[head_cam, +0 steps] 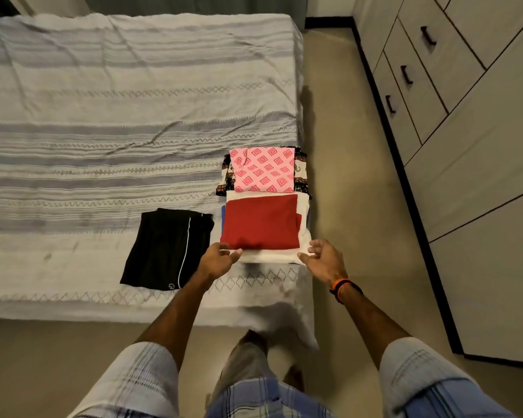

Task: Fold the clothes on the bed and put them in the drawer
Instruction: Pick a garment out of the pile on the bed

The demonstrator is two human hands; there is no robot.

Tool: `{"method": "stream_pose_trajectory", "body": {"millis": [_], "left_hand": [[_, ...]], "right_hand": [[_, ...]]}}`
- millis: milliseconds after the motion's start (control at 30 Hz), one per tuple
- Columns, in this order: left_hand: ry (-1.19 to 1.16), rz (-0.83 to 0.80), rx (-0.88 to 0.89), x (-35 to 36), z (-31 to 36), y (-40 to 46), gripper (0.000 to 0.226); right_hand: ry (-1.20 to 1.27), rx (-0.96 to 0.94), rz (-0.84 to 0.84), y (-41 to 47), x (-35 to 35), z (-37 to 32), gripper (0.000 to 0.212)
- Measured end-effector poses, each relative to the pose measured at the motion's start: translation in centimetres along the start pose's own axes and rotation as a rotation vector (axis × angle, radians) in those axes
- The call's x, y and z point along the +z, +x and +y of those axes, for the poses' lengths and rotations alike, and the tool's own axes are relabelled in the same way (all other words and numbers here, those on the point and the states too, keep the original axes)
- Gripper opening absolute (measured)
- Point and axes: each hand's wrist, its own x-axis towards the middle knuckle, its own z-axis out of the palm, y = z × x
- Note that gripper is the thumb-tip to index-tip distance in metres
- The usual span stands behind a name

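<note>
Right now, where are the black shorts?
In the head view, the black shorts lie folded on the bed, just left of the red cloth and the left hand.

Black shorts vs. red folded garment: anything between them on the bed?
Head view: only a bare strip of bedspread separates the black shorts from the red garment.

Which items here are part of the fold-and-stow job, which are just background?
Job:
- red folded garment on white folded garment
- pink patterned folded garment
- black shorts
- drawers
- left hand, right hand, at the stack's near edge

Background:
- striped bedspread
- wristband
- floor
</note>
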Motion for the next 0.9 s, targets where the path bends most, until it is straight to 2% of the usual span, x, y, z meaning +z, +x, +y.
{"method": "stream_pose_trajectory", "body": {"millis": [400,533,633,767,833,900], "left_hand": [[-0.024,0.055,-0.167,0.0,1.4,12.9,0.068],[-0.036,0.058,-0.213,0.1,1.1,16.3,0.082],[-0.101,0.036,-0.277,0.7,0.0,19.5,0.089],[-0.212,-0.008,-0.351,1.2,-2.1,22.8,0.108],[-0.237,0.0,-0.349,1.3,-3.0,23.8,0.099],[-0.271,0.018,-0.355,1.3,-3.0,24.2,0.081]], "right_hand": [[-0.115,0.19,0.003,12.3,3.5,-1.4,0.066],[-0.146,0.227,-0.01,16.1,4.9,-1.3,0.083],[-0.1,0.296,-0.035,19.2,6.2,-0.6,0.087],[0.008,0.403,-0.07,22.0,7.7,0.7,0.111],[0.031,0.434,-0.058,22.9,8.3,1.7,0.117],[0.052,0.453,-0.046,23.3,8.6,2.0,0.109]]}}
